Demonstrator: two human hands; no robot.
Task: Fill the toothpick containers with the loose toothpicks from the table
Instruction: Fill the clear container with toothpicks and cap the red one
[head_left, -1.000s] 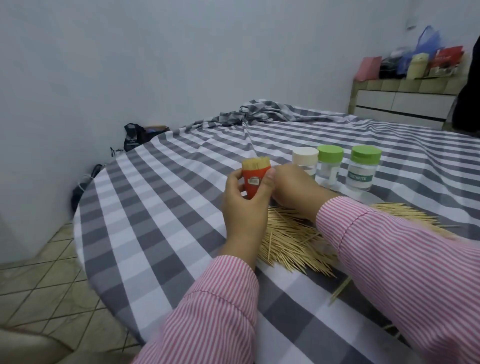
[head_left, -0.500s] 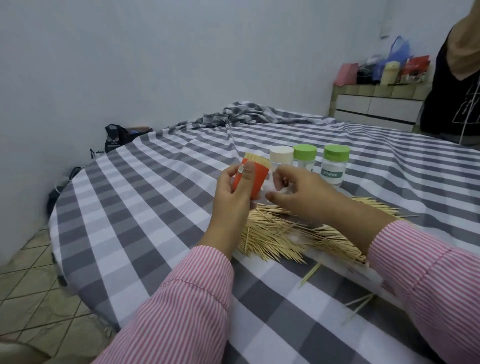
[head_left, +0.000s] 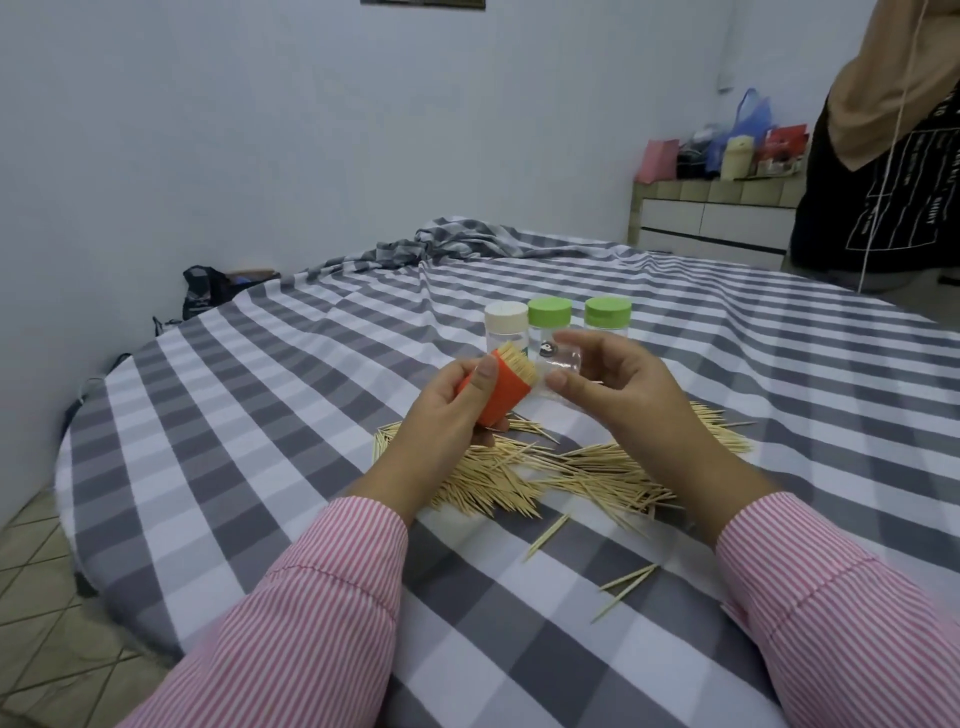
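**A:** What are the hands doing?

**B:** The left hand (head_left: 451, 410) grips an orange toothpick holder (head_left: 501, 389), fingers and thumb curled round it, tilted rightward with packed toothpick ends showing at its open mouth. The right hand (head_left: 608, 384) pinches a clear plastic cap (head_left: 560, 364) just beside that mouth. The hands are close together, not touching.

**A:** And the rest of the toothpicks?

**B:** A loose toothpick pile (head_left: 545, 467) lies on the checked table (head_left: 260, 415) directly below the hands, with strays nearer the person. Behind stand three closed jars: a white-lidded jar (head_left: 505, 327) and two green-lidded jars (head_left: 549, 323), (head_left: 607, 318).

**A:** How should the capping go?

**B:** Probably best to bring the holder upright first so nothing slides out, line the cap squarely over the tips, then press down evenly; any toothpick standing proud could jam it
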